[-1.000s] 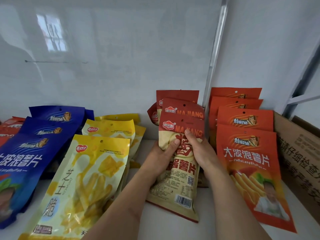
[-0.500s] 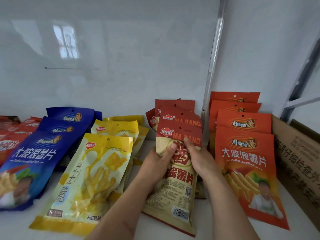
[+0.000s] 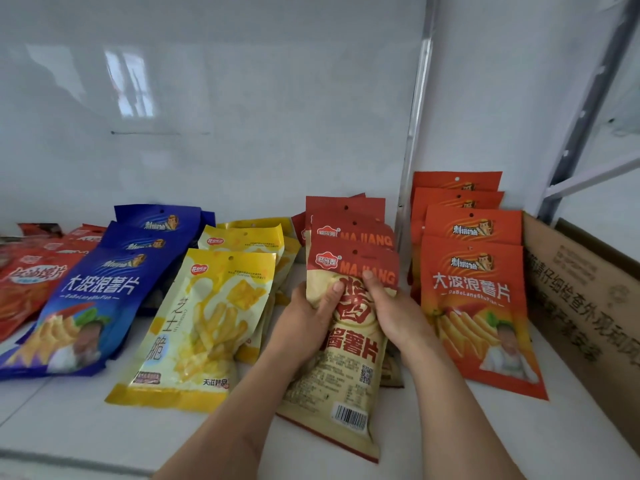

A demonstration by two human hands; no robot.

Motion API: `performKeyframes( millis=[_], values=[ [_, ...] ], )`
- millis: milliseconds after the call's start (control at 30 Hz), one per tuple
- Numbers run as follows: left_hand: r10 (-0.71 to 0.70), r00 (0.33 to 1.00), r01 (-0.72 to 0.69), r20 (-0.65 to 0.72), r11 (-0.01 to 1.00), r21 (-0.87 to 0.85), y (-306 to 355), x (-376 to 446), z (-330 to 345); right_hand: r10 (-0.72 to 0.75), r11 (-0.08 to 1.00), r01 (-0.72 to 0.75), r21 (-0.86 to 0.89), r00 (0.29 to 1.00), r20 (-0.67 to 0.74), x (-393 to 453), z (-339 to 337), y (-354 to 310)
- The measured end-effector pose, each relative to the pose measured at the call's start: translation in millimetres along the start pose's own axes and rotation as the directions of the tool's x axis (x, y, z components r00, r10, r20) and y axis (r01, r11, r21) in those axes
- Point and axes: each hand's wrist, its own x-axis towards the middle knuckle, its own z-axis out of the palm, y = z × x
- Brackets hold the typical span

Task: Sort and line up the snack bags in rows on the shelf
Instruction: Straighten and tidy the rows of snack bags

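Observation:
A beige bag with a red top marked MAJIANG [image 3: 349,368] lies at the front of its row on the white shelf [image 3: 86,427]. My left hand [image 3: 306,320] grips its left edge with the thumb over the front. My right hand [image 3: 391,310] grips its right edge, thumb on the print. Behind it stand more bags of the same kind [image 3: 349,230]. To the right runs a row of orange bags [image 3: 474,306]. Leftward lie yellow bags [image 3: 204,323], blue bags [image 3: 86,306] and red bags [image 3: 31,275].
A brown cardboard box [image 3: 585,306] stands against the right end of the shelf. A metal upright [image 3: 414,133] rises behind the bags along the white back wall. A grey shelf frame post [image 3: 588,109] slants at the right.
The view has shifted a little to the left, so more red bags show at the far left. Both hands keep their hold on the beige bag, which has hardly moved.

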Motion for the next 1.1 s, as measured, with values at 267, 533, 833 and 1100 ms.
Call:
performKeyframes(
  millis=[267,533,833,1100],
  values=[
    [0.147,0.982,-0.129,-0.119,0.981,0.148,13,-26,-13,-0.081,0.997,0.077,-0.026,0.979,-0.19,-24,-3,-32],
    [0.22,0.975,-0.197,0.04,0.759,0.621,8,-50,11,-0.46,0.63,0.352,-0.693,0.888,0.033,16,1,-69],
    [0.003,0.996,-0.058,0.085,0.752,0.657,8,-34,25,-0.201,0.661,0.252,-0.707,0.967,0.156,70,6,-41],
    [-0.044,0.995,-0.025,0.089,0.759,0.651,10,-29,28,-0.147,0.859,0.232,-0.456,0.966,0.214,75,9,-37]
  ],
)
